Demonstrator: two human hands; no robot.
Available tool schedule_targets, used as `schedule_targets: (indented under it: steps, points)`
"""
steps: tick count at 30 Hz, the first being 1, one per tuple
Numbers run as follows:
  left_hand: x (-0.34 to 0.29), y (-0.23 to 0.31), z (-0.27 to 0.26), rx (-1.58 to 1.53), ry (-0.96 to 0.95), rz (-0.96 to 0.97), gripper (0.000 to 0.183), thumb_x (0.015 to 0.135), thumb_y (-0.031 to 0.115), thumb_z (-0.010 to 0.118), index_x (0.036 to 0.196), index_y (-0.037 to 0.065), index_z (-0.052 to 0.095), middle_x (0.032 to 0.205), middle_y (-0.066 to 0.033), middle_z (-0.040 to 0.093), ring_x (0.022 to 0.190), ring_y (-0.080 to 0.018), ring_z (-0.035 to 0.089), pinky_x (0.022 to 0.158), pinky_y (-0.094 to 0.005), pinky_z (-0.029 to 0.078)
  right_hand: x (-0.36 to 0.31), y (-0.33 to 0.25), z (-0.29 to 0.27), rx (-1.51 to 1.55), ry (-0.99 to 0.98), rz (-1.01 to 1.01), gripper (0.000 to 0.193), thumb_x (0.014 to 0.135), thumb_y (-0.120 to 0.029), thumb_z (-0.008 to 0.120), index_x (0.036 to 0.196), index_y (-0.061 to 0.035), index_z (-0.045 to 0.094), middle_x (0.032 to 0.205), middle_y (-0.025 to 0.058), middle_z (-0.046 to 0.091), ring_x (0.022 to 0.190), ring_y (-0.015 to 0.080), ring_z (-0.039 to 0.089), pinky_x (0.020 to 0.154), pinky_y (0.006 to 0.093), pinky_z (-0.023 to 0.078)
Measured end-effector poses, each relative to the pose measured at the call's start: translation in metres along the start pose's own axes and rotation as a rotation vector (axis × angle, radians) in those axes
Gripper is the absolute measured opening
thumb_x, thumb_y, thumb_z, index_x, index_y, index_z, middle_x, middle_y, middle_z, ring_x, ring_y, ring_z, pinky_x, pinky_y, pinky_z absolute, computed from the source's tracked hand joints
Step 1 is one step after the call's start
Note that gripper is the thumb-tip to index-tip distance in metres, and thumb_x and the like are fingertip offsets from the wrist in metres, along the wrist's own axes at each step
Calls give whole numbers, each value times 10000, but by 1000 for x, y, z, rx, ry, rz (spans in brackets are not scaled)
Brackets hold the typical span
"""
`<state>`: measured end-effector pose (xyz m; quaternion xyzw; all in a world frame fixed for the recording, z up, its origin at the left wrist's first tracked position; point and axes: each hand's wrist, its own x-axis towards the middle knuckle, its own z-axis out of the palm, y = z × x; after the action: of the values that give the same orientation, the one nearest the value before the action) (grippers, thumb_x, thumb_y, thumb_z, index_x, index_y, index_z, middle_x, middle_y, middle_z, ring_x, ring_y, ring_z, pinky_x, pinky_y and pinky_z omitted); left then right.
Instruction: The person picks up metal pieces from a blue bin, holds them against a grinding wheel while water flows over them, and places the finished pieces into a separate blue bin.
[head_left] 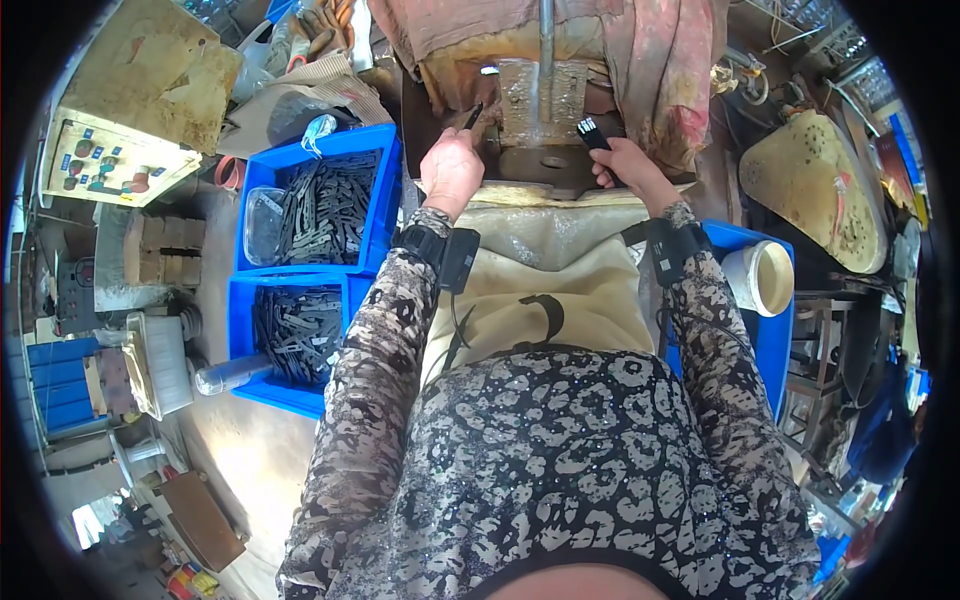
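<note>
My left hand (452, 170) is closed around a dark slim piece (474, 116) that juts up from its fingers. In my right hand (627, 168) is a small bundle of dark flat strips (592, 132) with bright ends, held between thumb and fingers. Both hands are at the front of a grimy machine, one on either side of its pale block (520, 105) and upright metal rod (546, 60). Below the block lies a dark metal plate (525, 170) with a round hole. What the left piece touches is too small to tell.
Two blue bins (238, 225) at my left hold many dark strips; one also contains a clear plastic tub (265, 225). A control box (110, 165) stands beyond. Reddish cloth (660, 60) drapes over the machine. At right, a white bucket (772, 278) rests on a blue crate (785, 350).
</note>
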<state>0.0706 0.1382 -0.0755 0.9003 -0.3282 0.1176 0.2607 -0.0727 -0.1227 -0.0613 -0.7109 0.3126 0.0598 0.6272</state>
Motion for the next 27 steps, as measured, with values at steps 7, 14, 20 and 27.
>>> schedule_targets:
  steps: [7, 14, 20, 27]
  points:
    - [-2, -1, -1, 28, 7, -6, 120, 784, 100, 574, 840, 124, 678, 871, -106, 632, 816, -320, 629, 689, -428, 508, 0, -3, 5, -5, -14, 0, 121, 944, -144, 555, 897, -40, 515, 684, 22, 540, 519, 113, 499, 437, 266, 392]
    - [2, 5, 1, 40, -20, 65, 115, 785, 108, 558, 825, 138, 661, 838, -105, 617, 805, -319, 612, 701, -430, 496, -3, -1, -1, -14, -3, -49, 152, 938, -170, 570, 855, -56, 513, 662, 18, 528, 482, 104, 465, 405, 275, 356]
    - [-2, -5, -5, 0, -46, 183, 183, 792, 84, 526, 873, 113, 687, 847, -137, 643, 820, -338, 616, 733, -436, 487, 14, 7, 10, -113, 105, -148, 227, 905, -217, 577, 792, -20, 566, 600, 40, 557, 459, 151, 526, 416, 307, 430]
    - [1, -10, 5, 52, -87, 205, 177, 819, 93, 517, 885, 87, 681, 853, -147, 654, 805, -335, 625, 707, -438, 493, -11, -10, 5, -366, 160, -113, 352, 935, -278, 546, 727, 0, 610, 592, 61, 610, 488, 186, 603, 477, 338, 506]
